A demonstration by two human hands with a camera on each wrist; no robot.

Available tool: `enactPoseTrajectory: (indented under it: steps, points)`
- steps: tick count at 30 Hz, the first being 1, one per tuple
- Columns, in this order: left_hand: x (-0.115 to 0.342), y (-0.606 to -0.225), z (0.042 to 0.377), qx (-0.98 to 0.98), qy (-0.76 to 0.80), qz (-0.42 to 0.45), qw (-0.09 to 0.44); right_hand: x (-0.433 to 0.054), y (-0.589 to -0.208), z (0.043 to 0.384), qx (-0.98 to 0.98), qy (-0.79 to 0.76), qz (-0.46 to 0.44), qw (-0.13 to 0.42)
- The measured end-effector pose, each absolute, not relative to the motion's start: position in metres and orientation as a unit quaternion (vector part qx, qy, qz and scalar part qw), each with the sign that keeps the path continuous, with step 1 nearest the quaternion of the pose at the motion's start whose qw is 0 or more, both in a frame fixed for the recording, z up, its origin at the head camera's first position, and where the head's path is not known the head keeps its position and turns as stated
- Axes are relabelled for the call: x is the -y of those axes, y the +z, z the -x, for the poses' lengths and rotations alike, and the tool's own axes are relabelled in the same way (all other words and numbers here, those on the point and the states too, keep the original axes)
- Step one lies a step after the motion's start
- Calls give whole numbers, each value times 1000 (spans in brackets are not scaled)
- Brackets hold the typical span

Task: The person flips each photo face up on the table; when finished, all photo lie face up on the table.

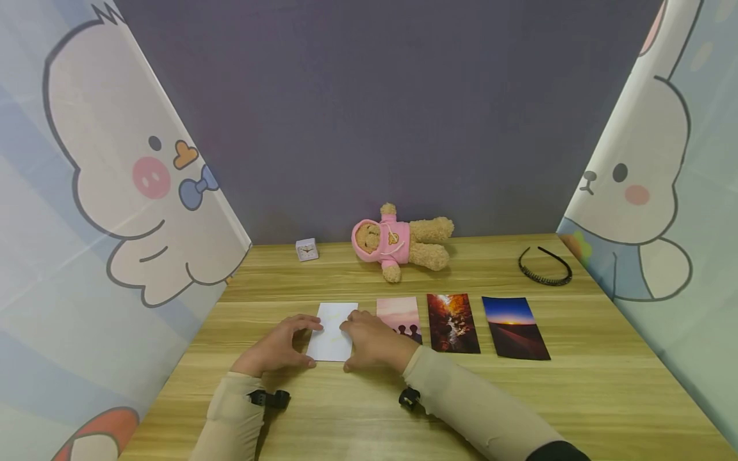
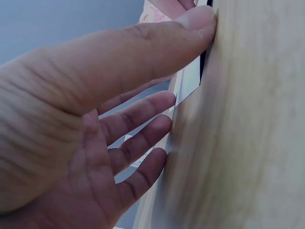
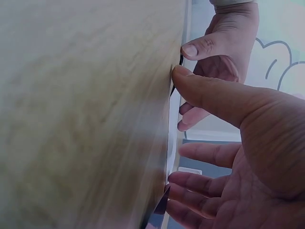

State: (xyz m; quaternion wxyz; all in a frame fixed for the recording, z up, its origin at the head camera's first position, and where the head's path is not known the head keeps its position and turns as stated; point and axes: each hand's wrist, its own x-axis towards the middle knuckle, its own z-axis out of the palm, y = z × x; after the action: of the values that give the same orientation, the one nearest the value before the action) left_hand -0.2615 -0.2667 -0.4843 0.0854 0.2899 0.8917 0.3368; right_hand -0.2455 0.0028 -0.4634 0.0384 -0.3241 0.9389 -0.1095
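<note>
A white card [image 1: 331, 331], blank side up, lies on the left part of the wooden table. My left hand [image 1: 282, 346] is at its left edge, with the thumb [image 2: 195, 24] by the near corner and the other fingers spread loosely on the table. At the right edge is my right hand [image 1: 371, 339], its thumb [image 3: 188, 78] by the near right corner and its fingers fairly straight along the side. Right of this hand lies a pink sky photo [image 1: 398, 308], partly covered by it. An autumn stream photo [image 1: 452, 323] and a sunset road photo [image 1: 515, 328] follow to the right.
Behind the photos, a teddy bear in a pink hoodie [image 1: 398, 242] lies on its side. A small white clock [image 1: 307, 250] stands at the back left, and a black headband [image 1: 544, 278] lies at the back right. A grey partition [image 1: 392, 115] closes off the far edge.
</note>
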Motion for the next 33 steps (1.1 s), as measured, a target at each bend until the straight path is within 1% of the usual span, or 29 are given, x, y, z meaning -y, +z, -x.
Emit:
enactPoseTrajectory:
  steps: [8,16,23,28,33]
  points:
    - [266,-487,263,-890,352,-276,89,0,-467,247,-941,-85,327,28]
    - [267,-485,262,-880,367,-288,91,1,-463,244,-943,-84,319,41]
    - [268,-484,261,-876,382,-278,98,1,-465,245,-942,-88,323,30]
    - [268,-484,261,-873,389,-279,90,0,-465,245,-942,-98,320,27]
    - [266,-483,261,-877,394,-262,87,0,-466,246,-942,-115,313,36]
